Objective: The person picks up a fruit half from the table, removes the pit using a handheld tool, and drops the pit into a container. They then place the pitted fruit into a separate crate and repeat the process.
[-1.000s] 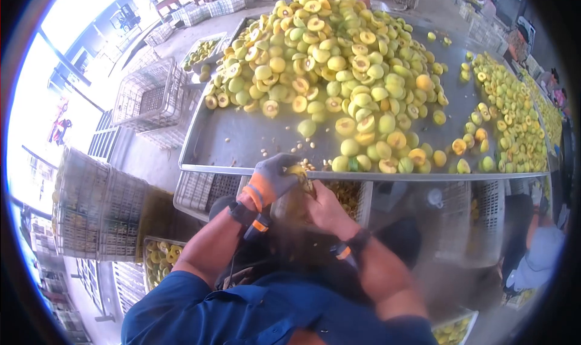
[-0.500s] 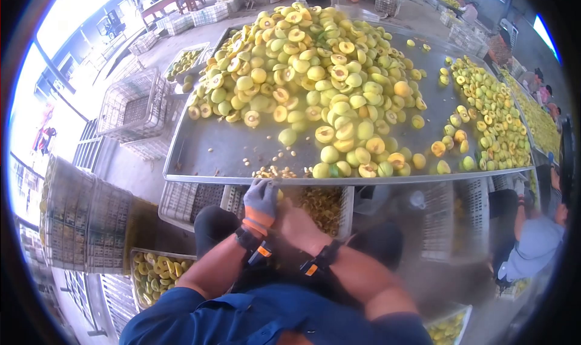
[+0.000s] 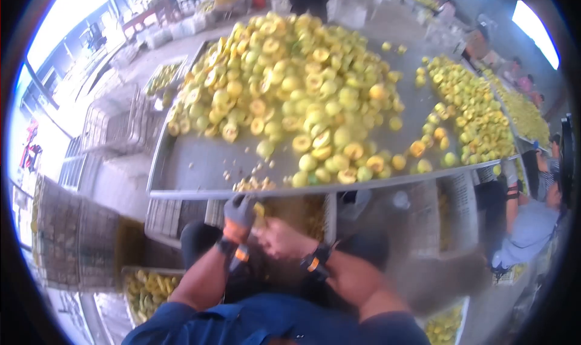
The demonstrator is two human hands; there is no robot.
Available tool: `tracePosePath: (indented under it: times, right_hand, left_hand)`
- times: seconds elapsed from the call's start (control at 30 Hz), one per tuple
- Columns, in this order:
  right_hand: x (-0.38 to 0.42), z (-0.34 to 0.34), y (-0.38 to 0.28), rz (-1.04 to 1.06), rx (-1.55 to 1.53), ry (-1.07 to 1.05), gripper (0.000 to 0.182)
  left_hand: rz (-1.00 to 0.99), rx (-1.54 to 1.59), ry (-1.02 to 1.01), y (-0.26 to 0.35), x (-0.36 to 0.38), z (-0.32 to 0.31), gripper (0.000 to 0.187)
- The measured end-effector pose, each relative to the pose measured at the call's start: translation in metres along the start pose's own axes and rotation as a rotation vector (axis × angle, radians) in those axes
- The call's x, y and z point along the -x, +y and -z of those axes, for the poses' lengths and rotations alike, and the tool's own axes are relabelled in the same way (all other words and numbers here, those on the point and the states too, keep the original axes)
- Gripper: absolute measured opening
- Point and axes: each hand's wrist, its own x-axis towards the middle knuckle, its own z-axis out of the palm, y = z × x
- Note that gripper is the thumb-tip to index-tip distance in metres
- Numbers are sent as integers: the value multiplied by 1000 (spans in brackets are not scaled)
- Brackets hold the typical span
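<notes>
My left hand [image 3: 238, 215], in a grey glove with an orange cuff, is closed just below the near edge of the metal table [image 3: 200, 163]. A yellow fruit piece [image 3: 259, 214] shows at its fingers, between the two hands. Bare and closed, my right hand [image 3: 285, 238] sits beside the left; whatever it grips is hidden and blurred. Beyond them a heap of halved yellow-green stone fruit [image 3: 302, 97] covers much of the table. Loose pits [image 3: 253, 184] lie at the table's near edge. Under my hands is a crate [image 3: 330, 218] with yellowish pieces in it.
A second heap of fruit halves [image 3: 472, 109] lies on the table's right side. Stacked crates [image 3: 75, 236] stand at the left, and a crate of fruit pieces [image 3: 148, 293] is by my left elbow. A co-worker in a grey-blue top [image 3: 532, 224] sits at the right.
The view has tilted and shifted, so the table appears farther left. My hands have drawn slightly apart, and the yellow piece between them now shows more clearly.
</notes>
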Motion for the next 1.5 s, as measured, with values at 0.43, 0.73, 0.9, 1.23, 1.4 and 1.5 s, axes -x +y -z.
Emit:
tracePosePath:
  times: [0.43,0.73,0.9,1.23,1.4,1.5]
  right_hand:
    - [-1,-7,1,-200,-87,-20,20]
    - [-5,-3,4,-9,-39,-55,25]
    - [-23,-8,20,396,495,124,19]
    - [3,0,-3,-135,-231,-165,23]
    - [7,0,0,-105,-178,-128,24]
    - [12,-2,10,-42,-110,-75,27]
  left_hand:
    - [526,517,-138,48,-12,32,15]
    - [96,265,-97,32,-29,50,30]
    - [150,238,-73,38,-22,38,32]
    - [-28,431,-137,35,-44,35,34]
    - [164,68,-13,16,-31,20,35]
    - [404,-79,100,-29,-28,47,20]
